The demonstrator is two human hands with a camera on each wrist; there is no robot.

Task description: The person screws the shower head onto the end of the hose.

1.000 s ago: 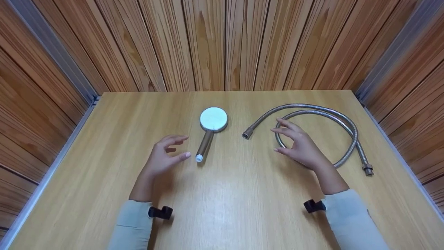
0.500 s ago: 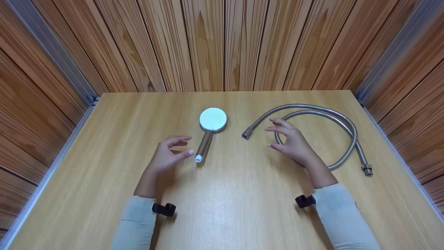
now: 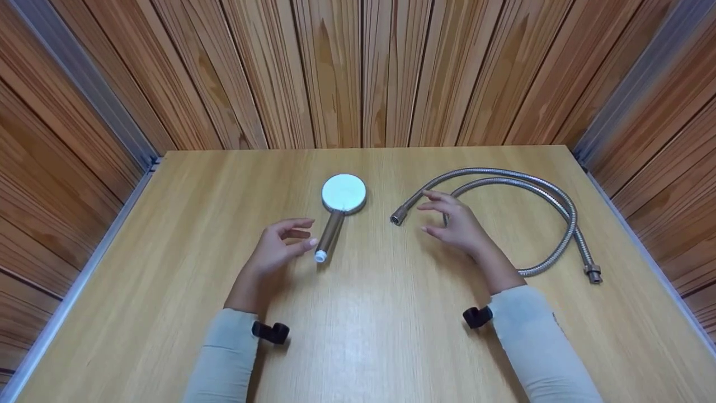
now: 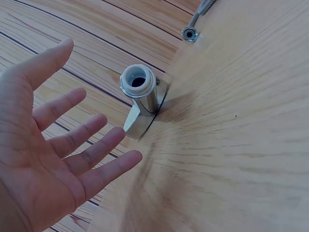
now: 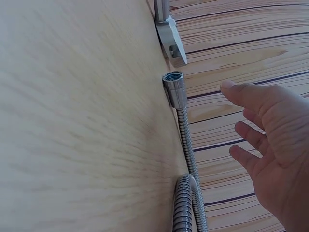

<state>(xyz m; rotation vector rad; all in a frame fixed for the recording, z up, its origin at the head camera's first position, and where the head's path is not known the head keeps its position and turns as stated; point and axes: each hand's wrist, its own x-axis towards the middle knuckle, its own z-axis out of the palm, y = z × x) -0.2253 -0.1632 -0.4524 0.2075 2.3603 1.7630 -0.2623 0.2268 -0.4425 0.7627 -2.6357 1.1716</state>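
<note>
A handheld shower head point(image 3: 331, 232) lies on the table, its round white face up and its white threaded end toward the person. Just left of its handle hovers my left hand point(image 3: 274, 246), fingers spread and holding nothing. In the left wrist view the open end of the shower head point(image 4: 139, 82) faces the camera beyond the fingertips. A coiled metal shower hose point(image 3: 559, 204) rests at the right, one end fitting point(image 3: 398, 215) pointing at the shower head. Over the hose's left part is my right hand point(image 3: 456, 224), fingers loosely bent, nothing in them. The right wrist view shows the threaded hose fitting point(image 5: 174, 87).
The wooden table point(image 3: 358, 336) is enclosed by plank-patterned walls point(image 3: 335, 73) at the back and sides. The hose's other fitting point(image 3: 593, 273) lies near the table's right side. Each sleeve carries a small black wrist camera point(image 3: 271, 332).
Both hands have moved inward: the left hand rightward toward the shower head's handle, the right hand leftward toward the near hose fitting. The shower head and hose stay in place.
</note>
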